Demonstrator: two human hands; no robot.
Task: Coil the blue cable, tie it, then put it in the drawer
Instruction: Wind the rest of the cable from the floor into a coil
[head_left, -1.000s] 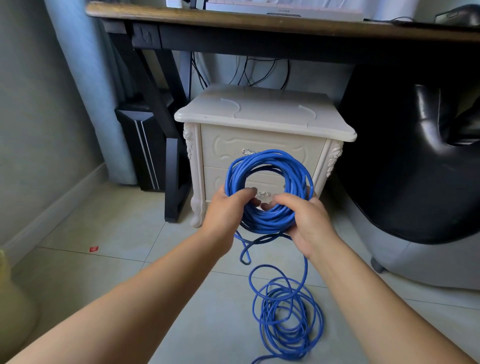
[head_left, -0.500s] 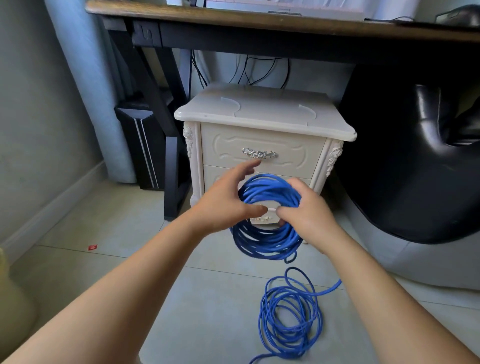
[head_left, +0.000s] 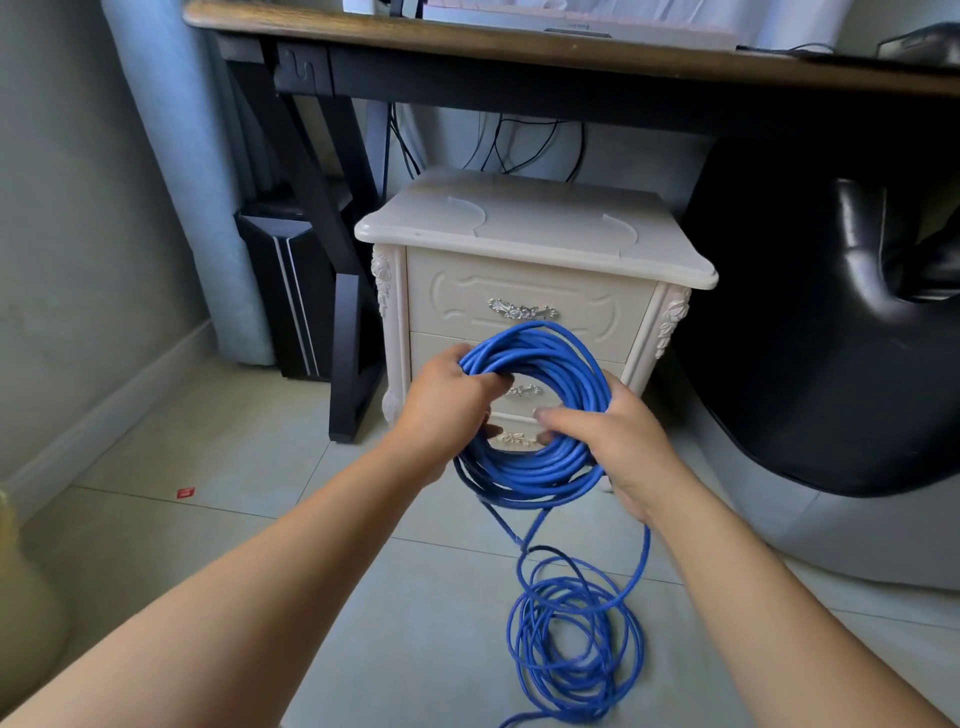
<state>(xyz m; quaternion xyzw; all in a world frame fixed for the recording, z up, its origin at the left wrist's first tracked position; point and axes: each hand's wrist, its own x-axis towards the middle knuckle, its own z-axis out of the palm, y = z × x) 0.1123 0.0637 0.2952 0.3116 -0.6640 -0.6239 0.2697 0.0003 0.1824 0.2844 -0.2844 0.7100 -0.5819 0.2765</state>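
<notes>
**Two hands winding a blue cable in front of a two-drawer cabinet**

Nearest, on the tiled floor at 6 o'clock in the view, lies one loose heap (head_left: 521, 644) of the blue cable (head_left: 530, 475), not yet wound. Two strands rise from it to the coil above.

At the centre, one ring-shaped coil of that same cable is held upright in the air. The left hand (head_left: 447, 410) has its grip closed around the ring at 10 o'clock. The right hand (head_left: 618, 447) has its grip curled around the ring at 4 o'clock, thumb lying across the strands.

A second ago the coil stood higher and hid the upper drawer's handle. Half a second ago it had dropped, with the left fingers spread off it. Now the left hand has closed on the bundle again. This reads as one more turn being laid on. Coiling looks partly done, and tying and stowing are still to come.

Behind the coil stands one cream cabinet (head_left: 519, 228) with two drawers, both shut. The upper drawer (head_left: 582, 291) shows one silver handle (head_left: 522, 310). The lower drawer (head_left: 441, 345) is partly hidden by the coil.

Farther back, a black computer tower (head_left: 291, 291) is at the cabinet's 9 o'clock and a black chair (head_left: 831, 338) at its 3 o'clock. One wooden surface (head_left: 519, 47) spans 12 o'clock.
</notes>
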